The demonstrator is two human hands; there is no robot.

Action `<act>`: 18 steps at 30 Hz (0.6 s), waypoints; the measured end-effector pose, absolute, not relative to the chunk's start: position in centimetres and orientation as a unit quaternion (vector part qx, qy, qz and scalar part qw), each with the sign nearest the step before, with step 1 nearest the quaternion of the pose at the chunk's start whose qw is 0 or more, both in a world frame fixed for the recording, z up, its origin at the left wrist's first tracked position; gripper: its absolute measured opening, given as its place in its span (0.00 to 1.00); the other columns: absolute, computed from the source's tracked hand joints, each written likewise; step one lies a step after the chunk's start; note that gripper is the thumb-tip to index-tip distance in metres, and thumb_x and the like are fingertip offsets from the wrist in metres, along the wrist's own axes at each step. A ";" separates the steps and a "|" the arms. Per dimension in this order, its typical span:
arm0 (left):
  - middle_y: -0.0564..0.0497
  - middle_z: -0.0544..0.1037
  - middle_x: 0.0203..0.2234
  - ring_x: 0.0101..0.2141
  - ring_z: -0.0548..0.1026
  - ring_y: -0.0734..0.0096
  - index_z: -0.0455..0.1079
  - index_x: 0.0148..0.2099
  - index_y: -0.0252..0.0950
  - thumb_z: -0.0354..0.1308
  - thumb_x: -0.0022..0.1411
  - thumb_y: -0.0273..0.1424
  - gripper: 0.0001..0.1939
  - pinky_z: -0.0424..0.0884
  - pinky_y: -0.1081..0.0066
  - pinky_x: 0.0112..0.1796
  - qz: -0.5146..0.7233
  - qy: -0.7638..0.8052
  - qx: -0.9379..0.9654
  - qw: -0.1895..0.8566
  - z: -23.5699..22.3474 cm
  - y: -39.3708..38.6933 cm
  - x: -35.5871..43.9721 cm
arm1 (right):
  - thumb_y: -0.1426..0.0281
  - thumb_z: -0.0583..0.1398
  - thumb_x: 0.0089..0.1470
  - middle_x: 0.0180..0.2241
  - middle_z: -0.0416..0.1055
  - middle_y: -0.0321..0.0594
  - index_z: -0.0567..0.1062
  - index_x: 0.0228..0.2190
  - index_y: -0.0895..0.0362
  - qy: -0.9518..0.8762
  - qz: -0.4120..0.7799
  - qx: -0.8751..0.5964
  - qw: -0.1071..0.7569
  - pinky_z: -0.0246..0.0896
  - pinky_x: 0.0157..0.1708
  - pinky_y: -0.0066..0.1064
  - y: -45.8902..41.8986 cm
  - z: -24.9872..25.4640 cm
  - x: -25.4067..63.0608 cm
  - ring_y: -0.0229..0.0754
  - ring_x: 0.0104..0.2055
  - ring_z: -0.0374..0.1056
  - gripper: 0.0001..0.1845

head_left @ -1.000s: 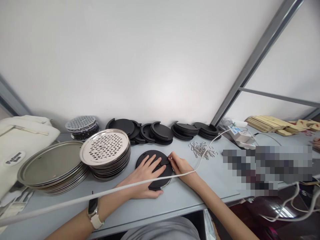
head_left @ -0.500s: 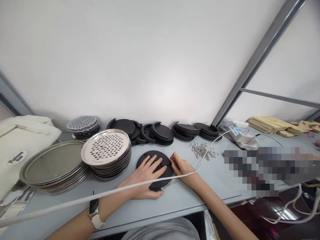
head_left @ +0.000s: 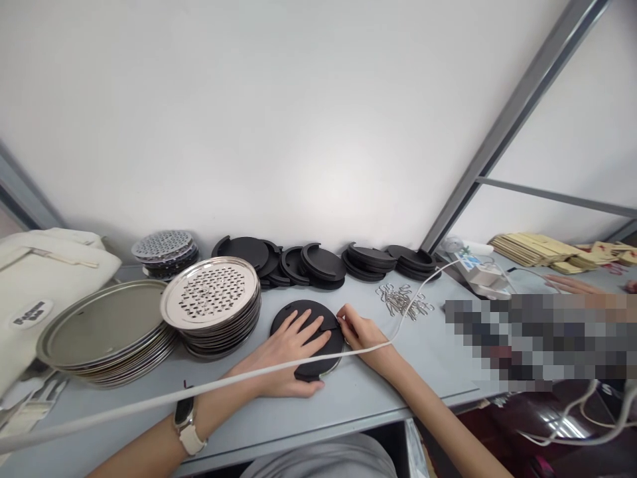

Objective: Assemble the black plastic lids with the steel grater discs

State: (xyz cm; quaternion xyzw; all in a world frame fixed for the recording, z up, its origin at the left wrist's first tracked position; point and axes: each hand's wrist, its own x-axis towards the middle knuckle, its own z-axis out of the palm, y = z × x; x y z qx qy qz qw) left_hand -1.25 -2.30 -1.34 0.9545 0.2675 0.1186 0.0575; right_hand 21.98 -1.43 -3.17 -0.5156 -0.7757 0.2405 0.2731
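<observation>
A round black disc (head_left: 318, 355) lies flat on the grey table (head_left: 358, 398) in front of me. My left hand (head_left: 291, 348) rests flat on the disc with its fingers spread, pressing it down. My right hand (head_left: 359, 330) is at the disc's right edge, its fingertips pinched together at a notch there; what they pinch is too small to make out. A white cable (head_left: 149, 401) runs across both of my forearms. A watch with a white strap (head_left: 185, 423) is on my left wrist.
Stacks of perforated steel discs (head_left: 212, 299), plain steel trays (head_left: 102, 328), and black notched discs (head_left: 318, 262) line the back. Metal clips (head_left: 403, 299) lie to the right, a cream bag (head_left: 34, 285) at left. Another person's hand (head_left: 572, 285) reaches in at far right.
My hands have hardly moved on the disc. At the far right, another person's hand has come into view over the table.
</observation>
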 end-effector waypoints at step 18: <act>0.43 0.52 0.64 0.63 0.46 0.44 0.51 0.66 0.38 0.61 0.53 0.42 0.42 0.45 0.47 0.59 0.122 0.237 0.961 0.072 -0.8 -2.4 -1.7 | 0.65 0.45 0.63 0.23 0.64 0.32 0.61 0.34 0.52 -0.778 0.245 -0.505 0.283 0.55 0.26 0.27 -1.5 -2.9 21.9 0.38 0.23 0.62 0.08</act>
